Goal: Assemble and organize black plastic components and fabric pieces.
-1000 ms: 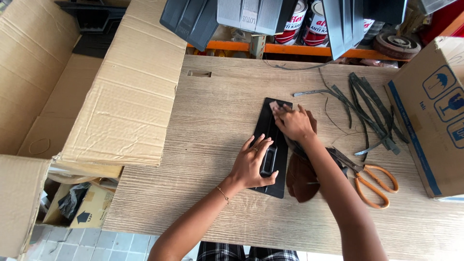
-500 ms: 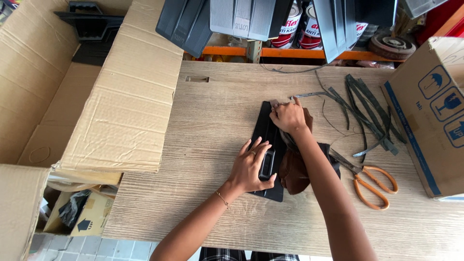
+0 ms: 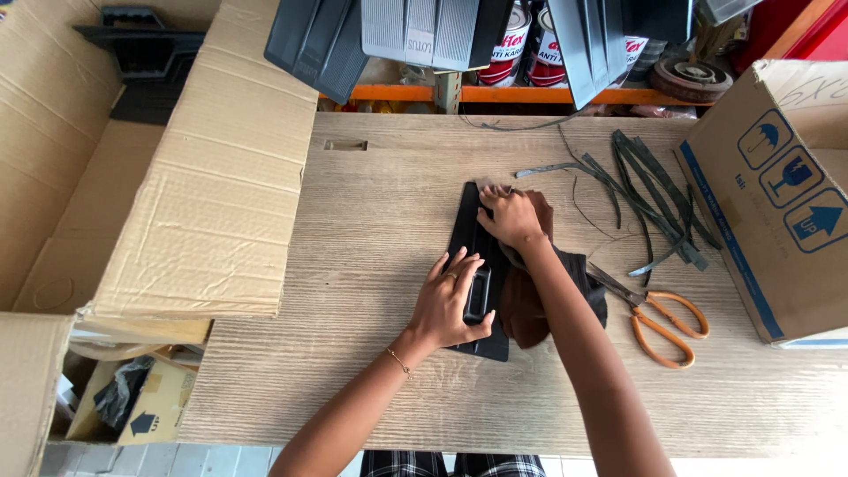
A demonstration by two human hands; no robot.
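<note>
On black panel (image 3: 477, 231), both hands unmoved, still pressing.

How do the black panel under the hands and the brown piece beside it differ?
The black panel is long, straight-edged and lies flat, looking rigid; the brown piece is irregular and looks limp. The left hand presses the panel's near end; the right hand rests at the far end, where both meet. Both lie on the wooden table.

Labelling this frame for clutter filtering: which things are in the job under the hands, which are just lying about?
In hand:
- left hand pressing flat on black plastic panel
- right hand at the panel's top end
- brown cloth beside the panel, under the right forearm

Lying about:
- orange-handled scissors
- dark rubber strips
- cardboard boxes
</note>
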